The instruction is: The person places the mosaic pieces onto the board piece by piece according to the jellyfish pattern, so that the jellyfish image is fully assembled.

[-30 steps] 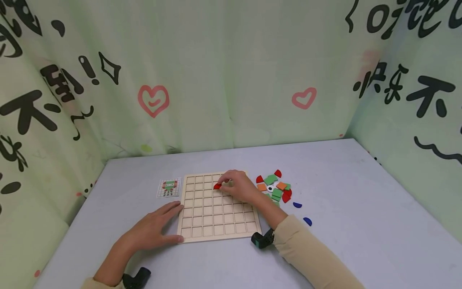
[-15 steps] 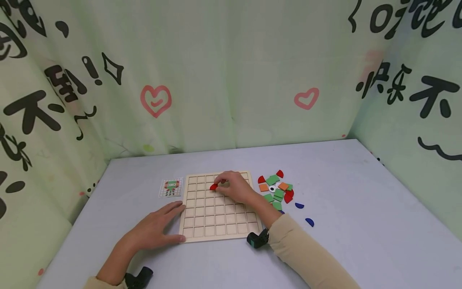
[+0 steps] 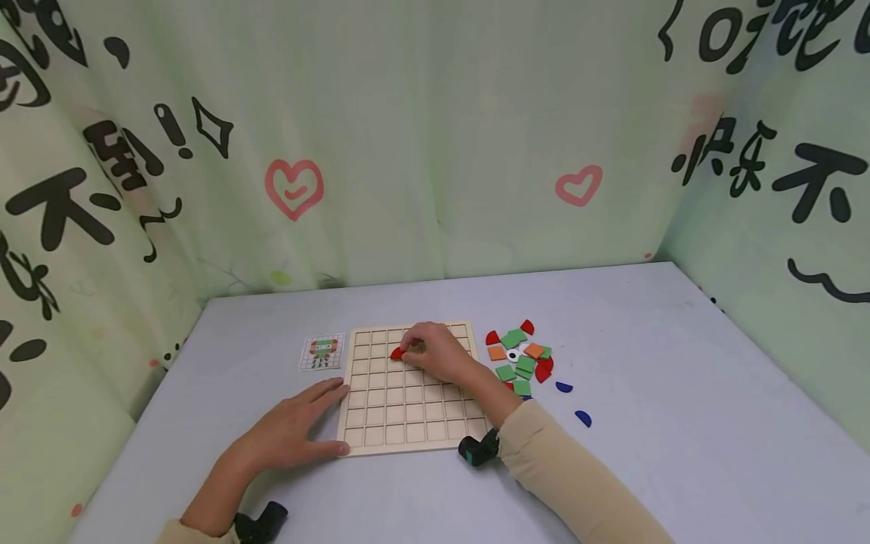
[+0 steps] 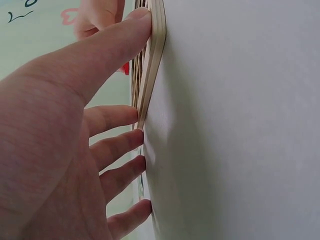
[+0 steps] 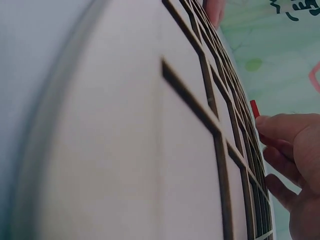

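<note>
A light wooden board (image 3: 377,418) with a grid of square cells lies on the table. My right hand (image 3: 440,352) is over its upper middle and pinches a red quarter-circle piece (image 3: 397,353) between thumb and fingers. In the right wrist view the red piece (image 5: 254,108) sticks out past the fingertips, close to the board's surface. My left hand (image 3: 294,427) rests at the board's left edge with fingers spread. In the left wrist view its thumb lies on the board's rim (image 4: 159,30), and the other fingers are nearly straight.
A small printed card (image 3: 322,353) with a coloured figure on a grid lies left of the board. To the right is a loose pile of green squares (image 3: 513,338), orange squares (image 3: 497,353), red pieces (image 3: 544,369) and a white ring. Blue half-discs (image 3: 583,418) lie nearer.
My right hand has moved slightly left over the board, carrying the red piece with it. The left hand stays at the board's edge. The head view has shifted a little.
</note>
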Tool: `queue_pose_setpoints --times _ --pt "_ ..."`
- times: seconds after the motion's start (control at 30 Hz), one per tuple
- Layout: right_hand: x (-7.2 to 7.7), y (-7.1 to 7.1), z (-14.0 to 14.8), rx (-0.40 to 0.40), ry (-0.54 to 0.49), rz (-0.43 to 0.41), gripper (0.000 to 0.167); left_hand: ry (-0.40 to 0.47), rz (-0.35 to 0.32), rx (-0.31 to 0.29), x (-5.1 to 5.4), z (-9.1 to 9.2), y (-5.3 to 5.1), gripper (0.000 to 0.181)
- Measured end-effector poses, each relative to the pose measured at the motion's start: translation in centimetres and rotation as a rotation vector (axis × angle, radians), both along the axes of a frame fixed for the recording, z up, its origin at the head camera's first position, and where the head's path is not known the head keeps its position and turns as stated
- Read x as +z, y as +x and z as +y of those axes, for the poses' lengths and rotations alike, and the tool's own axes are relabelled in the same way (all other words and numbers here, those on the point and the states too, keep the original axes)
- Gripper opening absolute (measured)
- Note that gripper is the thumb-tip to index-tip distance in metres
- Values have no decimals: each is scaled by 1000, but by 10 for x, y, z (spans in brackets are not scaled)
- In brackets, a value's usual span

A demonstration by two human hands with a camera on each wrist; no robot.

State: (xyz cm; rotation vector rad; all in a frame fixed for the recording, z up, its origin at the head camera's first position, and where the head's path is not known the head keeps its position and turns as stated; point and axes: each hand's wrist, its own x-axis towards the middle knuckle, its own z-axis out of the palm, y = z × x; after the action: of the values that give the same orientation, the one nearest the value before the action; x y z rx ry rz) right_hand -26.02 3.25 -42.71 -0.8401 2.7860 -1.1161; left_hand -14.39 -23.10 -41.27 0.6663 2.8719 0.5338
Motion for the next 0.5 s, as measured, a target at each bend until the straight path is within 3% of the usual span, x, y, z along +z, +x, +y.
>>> queue_pose_setpoints --times 0.5 --pt "8 -1 -6 -9 56 -12 5 4 14 -6 -1 -1 0 85"
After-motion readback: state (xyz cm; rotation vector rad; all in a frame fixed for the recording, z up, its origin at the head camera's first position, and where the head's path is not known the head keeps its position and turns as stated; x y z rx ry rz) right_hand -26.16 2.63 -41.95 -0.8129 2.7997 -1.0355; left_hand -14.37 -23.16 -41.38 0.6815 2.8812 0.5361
